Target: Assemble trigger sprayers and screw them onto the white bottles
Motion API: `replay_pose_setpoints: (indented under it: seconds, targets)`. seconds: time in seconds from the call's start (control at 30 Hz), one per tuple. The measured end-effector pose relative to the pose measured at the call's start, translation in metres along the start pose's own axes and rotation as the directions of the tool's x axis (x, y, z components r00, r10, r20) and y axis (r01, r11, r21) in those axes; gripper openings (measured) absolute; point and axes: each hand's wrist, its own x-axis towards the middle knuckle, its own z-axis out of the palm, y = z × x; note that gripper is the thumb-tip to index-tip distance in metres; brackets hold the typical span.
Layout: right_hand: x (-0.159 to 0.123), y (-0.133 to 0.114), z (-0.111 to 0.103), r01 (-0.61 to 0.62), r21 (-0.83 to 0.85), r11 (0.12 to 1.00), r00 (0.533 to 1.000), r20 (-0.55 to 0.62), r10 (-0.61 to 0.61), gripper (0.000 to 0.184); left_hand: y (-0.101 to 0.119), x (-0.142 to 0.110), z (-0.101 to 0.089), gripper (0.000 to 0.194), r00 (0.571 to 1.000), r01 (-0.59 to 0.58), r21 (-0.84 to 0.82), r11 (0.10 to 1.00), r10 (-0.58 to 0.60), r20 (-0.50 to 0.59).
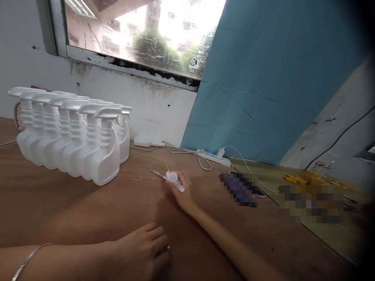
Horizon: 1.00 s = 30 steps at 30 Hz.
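My right hand [181, 194] rests on the brown wooden table [73, 210], fingers closed round a small white spray-pump part [174, 180] with a thin tube sticking out to the left. My left hand [143, 251] lies near the table's front edge, fingers curled down on the wood; something small and white peeks out under the fingertips, too hidden to name. A thin bracelet [29, 257] circles my left wrist. A row of several white trigger spray bottles [76, 136] stands at the left, well apart from both hands.
A white power strip [212, 158] with cables lies by the wall under the window. A dark phone [241, 189] lies right of my right hand. A blue sheet [263, 78] leans against the wall. Yellow parts [304, 180] sit at the far right.
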Motion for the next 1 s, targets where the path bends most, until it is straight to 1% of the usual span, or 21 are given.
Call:
replay_pose_setpoints:
  seconds: [0.03,0.07,0.1,0.13,0.17,0.2,0.23,0.27,0.3,0.33,0.37,0.4,0.43,0.47,0.53,0.6,0.67,0.8,0.93,1.0]
  targets:
    - [-0.005,-0.013,0.006,0.061,0.055,0.997,0.988,0.139,-0.068,0.021,0.0,-0.001,-0.002,0.013,0.999,-0.036,0.03,0.999,0.036,-0.003]
    - [-0.009,-0.023,0.012,0.118,0.106,0.987,0.956,0.258,-0.142,0.022,0.0,-0.001,-0.004,0.013,0.998,-0.064,0.05,0.997,0.065,-0.012]
    - [-0.012,-0.031,0.016,0.153,0.154,0.976,0.932,0.306,-0.195,0.025,-0.002,-0.001,-0.007,0.013,0.996,-0.081,0.056,0.995,0.082,-0.027]
    - [-0.014,-0.037,0.019,0.173,0.185,0.967,0.916,0.33,-0.227,0.027,-0.005,-0.001,-0.012,0.013,0.995,-0.079,0.041,0.996,0.081,-0.056]
    - [-0.016,-0.039,0.021,0.19,0.207,0.96,0.905,0.342,-0.253,0.027,-0.009,-0.001,-0.017,0.014,0.994,-0.051,0.008,0.999,0.052,-0.095]
    - [-0.016,-0.041,0.022,0.2,0.222,0.954,0.898,0.348,-0.269,0.026,-0.014,-0.002,-0.023,0.015,0.991,-0.002,-0.049,0.999,-0.005,-0.136]
    - [-0.017,-0.04,0.023,0.205,0.234,0.95,0.89,0.359,-0.28,0.024,-0.019,-0.003,-0.03,0.017,0.978,0.063,-0.128,0.99,-0.087,-0.187]
    - [-0.017,-0.039,0.023,0.203,0.245,0.948,0.881,0.376,-0.286,0.022,-0.026,-0.005,-0.036,0.018,0.957,0.145,-0.215,0.966,-0.192,-0.219]
    - [-0.017,-0.038,0.023,0.191,0.253,0.948,0.874,0.395,-0.282,0.02,-0.032,-0.007,-0.041,0.018,0.923,0.222,-0.3,0.928,-0.299,-0.243]
    - [-0.017,-0.037,0.023,0.172,0.256,0.951,0.869,0.415,-0.269,0.022,-0.039,-0.009,-0.045,0.018,0.871,0.306,-0.371,0.877,-0.416,-0.263]
    - [-0.017,-0.037,0.022,0.149,0.254,0.956,0.865,0.435,-0.25,0.025,-0.045,-0.012,-0.048,0.017,0.823,0.378,-0.424,0.823,-0.509,-0.254]
    - [-0.017,-0.036,0.022,0.124,0.246,0.961,0.862,0.452,-0.227,0.029,-0.05,-0.014,-0.048,0.016,0.787,0.425,-0.467,0.775,-0.572,-0.233]
    - [-0.017,-0.037,0.021,0.1,0.236,0.967,0.861,0.466,-0.203,0.033,-0.055,-0.016,-0.046,0.015,0.766,0.456,-0.501,0.736,-0.611,-0.2]
    - [-0.017,-0.037,0.02,0.079,0.226,0.971,0.859,0.479,-0.182,0.035,-0.058,-0.018,-0.043,0.015,0.763,0.467,-0.529,0.709,-0.625,-0.165]
    - [-0.017,-0.038,0.019,0.046,0.223,0.974,0.852,0.5,-0.155,0.035,-0.061,-0.02,-0.035,0.014,0.772,0.461,-0.559,0.689,-0.623,-0.13]
    - [-0.017,-0.038,0.018,0.027,0.234,0.972,0.844,0.515,-0.148,0.035,-0.061,-0.021,-0.028,0.014,0.779,0.444,-0.562,0.697,-0.611,-0.142]
    - [-0.017,-0.038,0.017,0.026,0.243,0.97,0.836,0.526,-0.155,0.035,-0.06,-0.02,-0.024,0.014,0.776,0.434,-0.557,0.708,-0.608,-0.169]
    - [-0.018,-0.038,0.017,0.056,0.224,0.973,0.832,0.529,-0.169,0.035,-0.059,-0.02,-0.022,0.014,0.773,0.419,-0.556,0.718,-0.603,-0.196]
    - [-0.019,-0.04,0.017,0.089,0.194,0.977,0.835,0.52,-0.18,0.034,-0.059,-0.021,-0.02,0.014,0.785,0.386,-0.556,0.737,-0.578,-0.221]
    - [-0.019,-0.04,0.017,0.111,0.198,0.974,0.837,0.51,-0.199,0.032,-0.058,-0.021,-0.019,0.014,0.792,0.38,-0.557,0.739,-0.571,-0.217]
